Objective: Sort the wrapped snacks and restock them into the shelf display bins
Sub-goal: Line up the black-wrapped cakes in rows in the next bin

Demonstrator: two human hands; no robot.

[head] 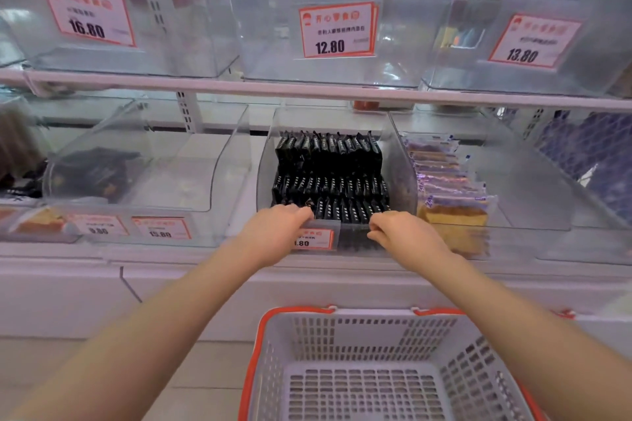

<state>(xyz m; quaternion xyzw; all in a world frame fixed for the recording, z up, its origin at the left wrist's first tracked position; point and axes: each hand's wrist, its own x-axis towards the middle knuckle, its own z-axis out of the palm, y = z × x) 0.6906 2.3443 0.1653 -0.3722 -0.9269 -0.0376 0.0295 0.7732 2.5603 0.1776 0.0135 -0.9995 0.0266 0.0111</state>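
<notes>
Both hands reach to the front edge of the clear display bin [400, 161] at the middle of the lower shelf [342, 92]. We see the left hand [273, 232] with fingers bent over the front row of black wrapped snacks [330, 174], touching the leftmost packets; whether it grips one we cannot tell. The right hand [400, 234] lies at the front right corner with fingers curled against the packets, its hold likewise unclear. The snacks stand upright in three stepped rows filling the bin. A price tag [316, 238] sits on the bin front between the hands. Purple-wrapped cake slices [448, 181] fill the neighbouring right bin. A grey basket [376, 335] with orange rim stands below.
</notes>
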